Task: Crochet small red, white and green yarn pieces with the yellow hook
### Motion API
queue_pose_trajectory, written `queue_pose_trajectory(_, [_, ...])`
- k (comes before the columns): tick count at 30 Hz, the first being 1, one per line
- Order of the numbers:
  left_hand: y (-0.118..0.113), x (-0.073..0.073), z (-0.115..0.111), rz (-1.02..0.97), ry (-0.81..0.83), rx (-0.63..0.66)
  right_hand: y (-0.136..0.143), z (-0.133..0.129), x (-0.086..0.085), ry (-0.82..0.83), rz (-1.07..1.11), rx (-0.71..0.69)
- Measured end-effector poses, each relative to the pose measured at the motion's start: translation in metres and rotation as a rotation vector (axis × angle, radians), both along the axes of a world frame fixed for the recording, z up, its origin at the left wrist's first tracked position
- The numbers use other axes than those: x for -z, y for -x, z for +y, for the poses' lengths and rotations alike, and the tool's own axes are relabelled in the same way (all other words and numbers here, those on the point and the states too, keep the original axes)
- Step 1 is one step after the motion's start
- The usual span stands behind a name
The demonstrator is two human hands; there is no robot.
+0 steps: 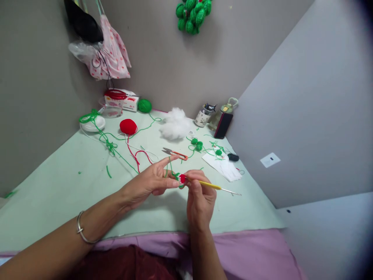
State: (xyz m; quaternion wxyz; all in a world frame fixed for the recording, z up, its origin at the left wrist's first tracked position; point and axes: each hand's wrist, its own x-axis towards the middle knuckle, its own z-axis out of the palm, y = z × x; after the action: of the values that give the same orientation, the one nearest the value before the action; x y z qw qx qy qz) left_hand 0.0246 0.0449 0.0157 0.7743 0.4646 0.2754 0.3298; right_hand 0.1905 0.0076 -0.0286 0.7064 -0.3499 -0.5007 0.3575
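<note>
My left hand (155, 179) pinches a small crochet piece (182, 179) between thumb and fingers. The piece has a red middle, a pale ring and a green edge. Green yarn (170, 165) runs from it up over my raised left index finger. My right hand (201, 200) is closed around a yellow-handled crochet hook (210, 184), its near tip at the piece and a thin metal end sticking out to the right. Just behind my hands lie thread snips (177, 154) with orange handles. Whether the hook's tip is inside a stitch is too small to tell.
On the table (140, 217) lie a red yarn ball (128, 126), a green yarn ball (145, 105), white stuffing (175, 124) and small green crochet balls (196, 144). A phone (223, 125) leans at the back right. Loose green yarn (110, 146) trails across the left side.
</note>
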Motion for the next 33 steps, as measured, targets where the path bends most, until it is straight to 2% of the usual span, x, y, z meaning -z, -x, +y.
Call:
queue_pose_trajectory(11, [0.008,0.010,0.008,0.023,0.000,0.007,-0.003,0.002,-0.007,0.102,0.174,0.055])
queue_pose_trajectory(13, [0.010,0.013,0.009,0.027,-0.006,0.024,-0.006,0.004,-0.007,0.168,0.231,0.026])
queue_pose_trajectory(17, [0.006,0.011,0.009,0.019,-0.050,-0.004,-0.007,0.010,-0.010,0.275,0.316,-0.131])
queue_pose_trajectory(21, [-0.002,-0.010,0.014,0.006,-0.183,-0.074,-0.006,0.022,-0.033,0.132,0.162,-0.192])
queue_pose_trajectory(24, [-0.003,-0.030,0.022,-0.050,-0.252,-0.118,-0.007,0.035,-0.060,-0.080,-0.052,-0.100])
queue_pose_trajectory(26, [-0.002,-0.038,0.028,-0.076,-0.244,-0.145,-0.007,0.044,-0.072,-0.178,-0.186,-0.025])
queue_pose_trajectory(29, [-0.001,-0.034,0.034,-0.076,-0.182,-0.185,-0.005,0.055,-0.072,-0.198,-0.300,-0.002])
queue_pose_trajectory(33, [-0.002,-0.010,0.037,-0.051,-0.129,-0.210,0.001,0.063,-0.050,-0.138,-0.320,-0.022])
